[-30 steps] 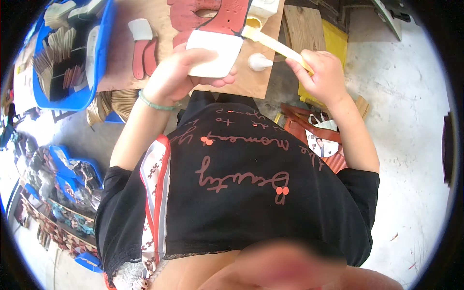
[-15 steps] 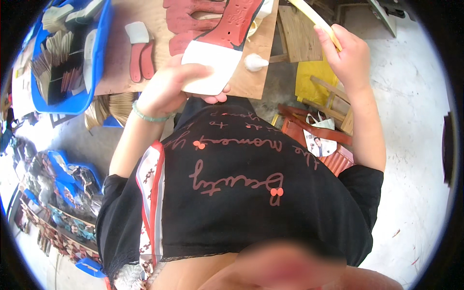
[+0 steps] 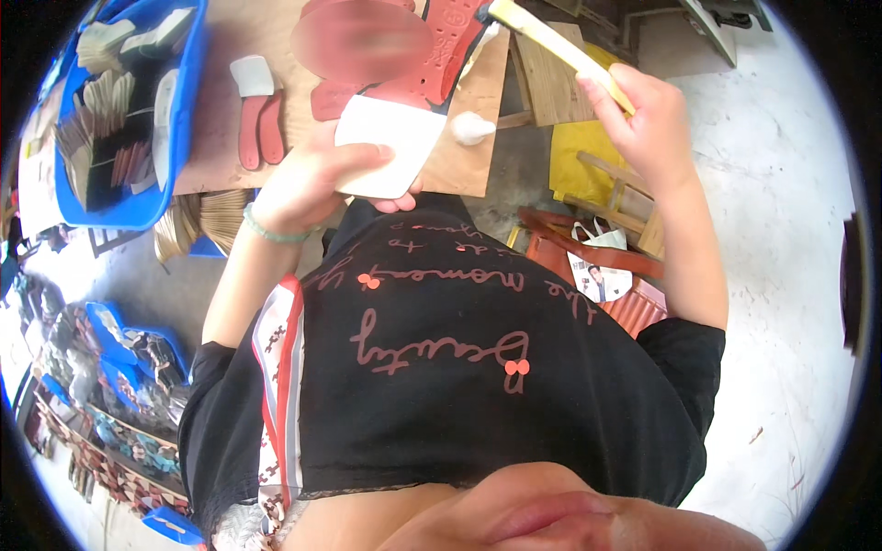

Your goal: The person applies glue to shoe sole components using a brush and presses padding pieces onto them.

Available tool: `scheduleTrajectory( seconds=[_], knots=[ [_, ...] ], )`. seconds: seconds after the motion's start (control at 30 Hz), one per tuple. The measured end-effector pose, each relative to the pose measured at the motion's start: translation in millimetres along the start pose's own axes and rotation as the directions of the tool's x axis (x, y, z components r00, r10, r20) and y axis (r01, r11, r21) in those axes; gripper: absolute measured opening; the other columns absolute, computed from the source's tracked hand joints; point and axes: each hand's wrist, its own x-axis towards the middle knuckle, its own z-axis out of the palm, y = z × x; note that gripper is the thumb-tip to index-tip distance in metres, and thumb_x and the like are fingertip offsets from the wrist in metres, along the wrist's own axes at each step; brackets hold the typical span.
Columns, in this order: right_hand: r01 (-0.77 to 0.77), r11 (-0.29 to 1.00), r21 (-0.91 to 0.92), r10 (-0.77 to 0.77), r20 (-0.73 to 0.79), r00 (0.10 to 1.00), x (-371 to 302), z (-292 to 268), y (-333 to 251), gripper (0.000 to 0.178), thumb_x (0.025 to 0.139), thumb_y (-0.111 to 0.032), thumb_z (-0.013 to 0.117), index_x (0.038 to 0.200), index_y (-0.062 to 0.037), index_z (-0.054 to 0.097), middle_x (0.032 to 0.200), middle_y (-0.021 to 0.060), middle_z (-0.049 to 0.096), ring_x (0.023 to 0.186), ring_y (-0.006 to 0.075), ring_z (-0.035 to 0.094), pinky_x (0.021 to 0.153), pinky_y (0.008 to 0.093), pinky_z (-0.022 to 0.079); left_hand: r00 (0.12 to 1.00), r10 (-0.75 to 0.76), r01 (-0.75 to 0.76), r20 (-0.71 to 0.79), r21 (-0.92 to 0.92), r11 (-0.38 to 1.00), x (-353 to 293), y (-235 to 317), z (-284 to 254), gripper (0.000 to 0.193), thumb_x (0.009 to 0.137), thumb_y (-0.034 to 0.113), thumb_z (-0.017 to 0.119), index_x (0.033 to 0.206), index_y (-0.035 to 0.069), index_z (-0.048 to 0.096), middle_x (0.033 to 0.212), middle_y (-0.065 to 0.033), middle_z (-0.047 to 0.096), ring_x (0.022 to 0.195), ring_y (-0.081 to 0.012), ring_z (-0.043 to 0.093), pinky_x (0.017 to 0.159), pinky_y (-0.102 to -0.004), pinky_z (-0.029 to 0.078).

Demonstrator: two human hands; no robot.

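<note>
My left hand [image 3: 308, 174] grips the white heel end of a red shoe insole [image 3: 452, 41], thumb on top and fingers underneath. The white part [image 3: 390, 138] faces up, and the red front, with small holes and a pressed pattern, stretches away over the table. My right hand [image 3: 650, 115] is closed around the pale yellow handle of a brush [image 3: 560, 55]. The brush's dark tip lies at the insole's right edge near the top of the view; whether it touches cannot be told. A white squeeze bottle [image 3: 473, 129] lies near the table's right edge.
Red insole pieces [image 3: 335, 99] lie beyond my left hand, partly blurred. Two red-and-white insoles [image 3: 259, 124] rest farther left. A blue bin [image 3: 184, 110] of stacked insoles stands at the table's left. Right of the table are a wooden stool [image 3: 634, 216] and a white bag [image 3: 602, 275].
The brush has shifted left and slightly down, bringing its dark tip into view beside the insole. My left hand still grips the white heel end, now slightly lower in view.
</note>
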Motion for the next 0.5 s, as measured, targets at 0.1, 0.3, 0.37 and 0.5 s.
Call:
scheduleTrajectory(
  seconds=[0.1,0.3,0.37,0.5],
  knots=[
    [-0.073,0.997,-0.017,0.073,0.003,0.997,3.8,-6.3,6.4,0.041,0.088,-0.040,0.062,0.066,-0.0068,0.054,0.056,0.0130,0.051,0.052,0.0320,0.052,0.049,0.0399,0.038,1.000,-0.007,0.007,0.011,0.029,1.000,-3.3,-2.8,3.0,0.039,0.088,0.019,0.060,0.113,-0.009,0.052,0.089,-0.0204,0.068,0.072,-0.0245,0.070,0.062,-0.0299,0.057],
    [-0.006,0.998,-0.057,0.003,-0.047,0.999,8.1,-16.0,13.4,0.040,0.090,-0.030,0.065,0.066,-0.0025,0.049,0.055,0.0100,0.042,0.048,0.0230,0.037,0.047,0.0336,0.032,0.999,-0.039,0.039,0.024,0.028,0.999,-8.4,-5.3,3.9,0.036,0.087,0.016,0.060,0.112,-0.010,0.054,0.088,-0.0211,0.068,0.070,-0.0252,0.070,0.062,-0.0310,0.058],
    [0.028,0.997,-0.077,-0.033,-0.056,0.998,9.7,-19.8,12.6,0.041,0.090,-0.031,0.064,0.066,-0.0029,0.048,0.055,0.0098,0.042,0.049,0.0235,0.038,0.047,0.0341,0.032,0.998,-0.048,0.047,0.029,0.020,0.999,-9.6,-4.9,3.8,0.036,0.087,0.015,0.060,0.112,-0.010,0.054,0.088,-0.0213,0.068,0.069,-0.0254,0.070,0.062,-0.0315,0.058],
    [0.054,0.989,-0.135,-0.061,-0.049,0.997,14.3,-30.6,7.1,0.041,0.090,-0.033,0.064,0.067,-0.0034,0.049,0.055,0.0099,0.043,0.049,0.0249,0.041,0.048,0.0351,0.033,0.997,-0.063,0.062,0.038,0.029,0.998,-11.9,-3.0,4.9,0.036,0.088,0.012,0.060,0.113,-0.012,0.053,0.087,-0.0225,0.068,0.069,-0.0262,0.070,0.062,-0.0326,0.059]
  ],
)
